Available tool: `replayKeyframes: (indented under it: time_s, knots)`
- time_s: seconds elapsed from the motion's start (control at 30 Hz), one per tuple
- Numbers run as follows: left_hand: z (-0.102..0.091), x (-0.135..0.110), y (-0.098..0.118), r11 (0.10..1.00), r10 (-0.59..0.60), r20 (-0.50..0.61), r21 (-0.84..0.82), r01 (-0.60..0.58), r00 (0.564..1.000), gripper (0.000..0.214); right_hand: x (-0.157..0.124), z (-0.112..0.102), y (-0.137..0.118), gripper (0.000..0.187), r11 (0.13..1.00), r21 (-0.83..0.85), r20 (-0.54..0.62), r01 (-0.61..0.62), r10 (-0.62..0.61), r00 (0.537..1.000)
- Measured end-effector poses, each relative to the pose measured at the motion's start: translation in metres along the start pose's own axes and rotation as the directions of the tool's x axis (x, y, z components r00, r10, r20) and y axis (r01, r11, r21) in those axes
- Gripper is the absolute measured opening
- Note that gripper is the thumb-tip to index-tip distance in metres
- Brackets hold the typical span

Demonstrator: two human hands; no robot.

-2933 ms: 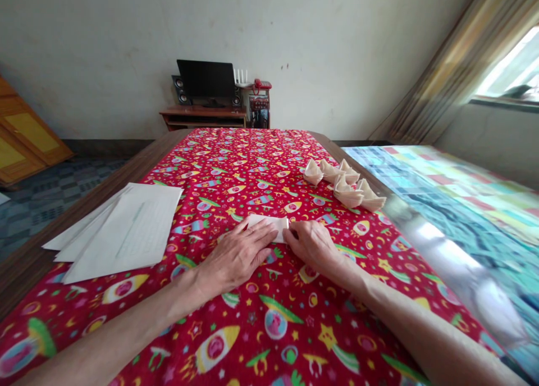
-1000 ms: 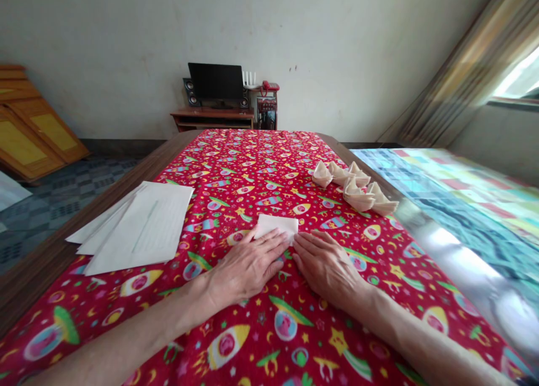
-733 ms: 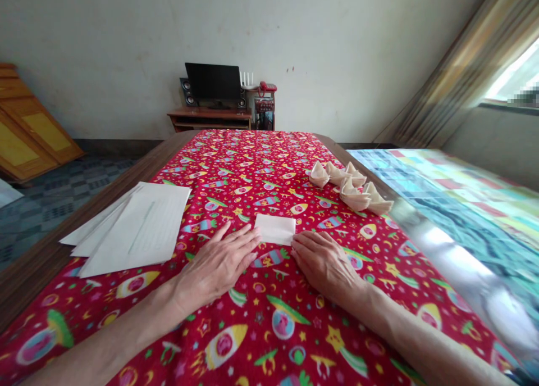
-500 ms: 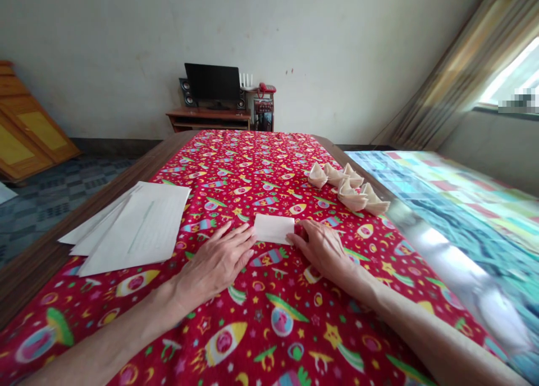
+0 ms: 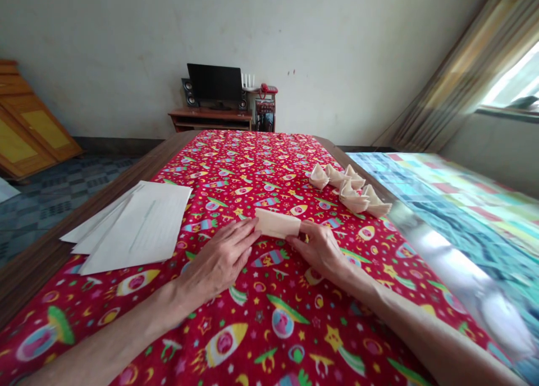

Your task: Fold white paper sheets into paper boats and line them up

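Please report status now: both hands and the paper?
Right hand pinches folded paper, near edge lifted. Left hand open, fingertips at its left end. Nothing in the way.

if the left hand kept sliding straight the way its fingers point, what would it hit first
The left hand points up and right at the folded paper, and its fingertips look to be already at the paper's left end. So it would likely meet the paper first, which the right hand holds at its other end.

Paper sheets [image 5: 135, 226], folded boats [image 5: 351, 189].

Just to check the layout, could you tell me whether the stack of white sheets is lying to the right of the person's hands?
No, the white sheets lie to the left of the left hand, on the red cloth.
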State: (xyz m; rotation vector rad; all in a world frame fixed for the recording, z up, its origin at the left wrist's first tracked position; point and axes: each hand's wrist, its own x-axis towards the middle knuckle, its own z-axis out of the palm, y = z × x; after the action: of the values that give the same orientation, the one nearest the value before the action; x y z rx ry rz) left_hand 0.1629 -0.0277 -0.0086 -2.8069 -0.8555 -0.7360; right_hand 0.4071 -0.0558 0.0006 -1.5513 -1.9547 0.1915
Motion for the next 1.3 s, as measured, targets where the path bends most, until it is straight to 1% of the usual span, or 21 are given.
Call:
replayKeyframes:
  time_s: [0.03, 0.07, 0.13, 0.17, 0.2, 0.23, 0.3, 0.37, 0.43, 0.5, 0.57, 0.67, 0.77, 0.83, 0.9, 1.0, 1.1, 1.2, 1.3]
  knots:
    - [-0.002, 0.001, 0.000, 1.000, 0.000, -0.018, 0.001, 0.000, 1.000, 0.044, 0.004, -0.004, 0.001, 0.011, 0.999, -0.016, -0.091, 0.044, -0.046, 0.995]
    - [-0.004, 0.003, 0.001, 1.000, 0.000, -0.040, 0.002, 0.000, 0.999, 0.047, 0.008, -0.009, 0.001, 0.013, 0.994, -0.053, -0.188, 0.098, -0.106, 0.977]
    - [-0.009, 0.005, 0.001, 1.000, -0.004, -0.084, 0.010, 0.005, 0.996, 0.054, 0.016, -0.018, 0.002, 0.021, 0.962, -0.194, -0.316, 0.191, -0.245, 0.916]
    - [-0.011, 0.006, 0.002, 1.000, -0.005, -0.102, 0.018, 0.007, 0.995, 0.057, 0.018, -0.022, 0.002, 0.021, 0.937, -0.265, -0.343, 0.227, -0.312, 0.886]
    - [-0.012, 0.007, 0.002, 1.000, -0.003, -0.120, 0.029, 0.007, 0.993, 0.060, 0.019, -0.024, 0.002, 0.020, 0.907, -0.329, -0.339, 0.263, -0.374, 0.863]
    - [-0.014, 0.007, 0.003, 0.999, -0.004, -0.133, 0.041, 0.010, 0.991, 0.062, 0.019, -0.024, 0.001, 0.018, 0.875, -0.381, -0.311, 0.299, -0.426, 0.850]
    - [-0.015, 0.008, 0.004, 0.998, -0.009, -0.160, 0.064, 0.019, 0.987, 0.067, 0.015, -0.021, -0.001, 0.016, 0.814, -0.442, -0.208, 0.376, -0.501, 0.840]
    - [-0.014, 0.009, 0.006, 0.997, -0.003, -0.172, 0.073, 0.016, 0.985, 0.066, 0.009, -0.012, -0.003, 0.019, 0.766, -0.462, -0.094, 0.448, -0.544, 0.834]
    - [-0.012, 0.010, 0.008, 0.998, 0.020, -0.142, 0.062, -0.011, 0.990, 0.057, 0.004, -0.003, -0.004, 0.021, 0.730, -0.458, 0.009, 0.508, -0.567, 0.823]
    - [-0.008, 0.012, 0.010, 0.999, 0.049, -0.079, 0.017, -0.048, 0.996, 0.043, 0.002, 0.005, -0.005, 0.021, 0.727, -0.438, 0.073, 0.529, -0.558, 0.827]
    - [-0.004, 0.014, 0.012, 0.997, 0.061, -0.027, -0.055, -0.062, 0.998, 0.029, 0.001, 0.008, -0.005, 0.021, 0.754, -0.407, 0.103, 0.516, -0.524, 0.846]
    - [0.004, 0.017, 0.013, 0.983, 0.040, 0.014, -0.178, -0.037, 0.999, 0.015, 0.000, 0.006, -0.005, 0.019, 0.794, -0.340, 0.130, 0.503, -0.490, 0.862]
    - [0.010, 0.019, 0.011, 0.957, -0.035, 0.013, -0.286, 0.038, 0.999, 0.015, -0.006, -0.001, -0.002, 0.019, 0.824, -0.267, 0.120, 0.499, -0.485, 0.866]
    - [0.013, 0.020, 0.011, 0.936, -0.099, 0.022, -0.339, 0.101, 0.995, 0.013, -0.011, -0.004, 0.002, 0.021, 0.855, -0.220, 0.103, 0.469, -0.458, 0.883]
    - [0.014, 0.021, 0.010, 0.915, -0.162, 0.042, -0.368, 0.166, 0.986, 0.013, -0.015, -0.005, 0.007, 0.022, 0.897, -0.157, 0.100, 0.412, -0.401, 0.911]
    - [0.015, 0.024, 0.010, 0.895, -0.233, 0.054, -0.378, 0.235, 0.971, 0.018, -0.015, -0.004, 0.010, 0.020, 0.951, -0.052, 0.126, 0.305, -0.297, 0.947]
    - [0.015, 0.026, 0.010, 0.884, -0.265, 0.064, -0.383, 0.269, 0.962, 0.020, -0.013, -0.004, 0.009, 0.017, 0.976, 0.027, 0.147, 0.216, -0.217, 0.965]
    - [0.013, 0.027, 0.011, 0.880, -0.292, 0.068, -0.371, 0.296, 0.954, 0.022, -0.011, -0.005, 0.006, 0.015, 0.988, 0.049, 0.140, 0.148, -0.154, 0.978]
    - [0.010, 0.029, 0.013, 0.879, -0.322, 0.063, -0.351, 0.323, 0.945, 0.022, -0.010, -0.004, 0.005, 0.015, 0.992, 0.035, 0.142, 0.118, -0.122, 0.982]
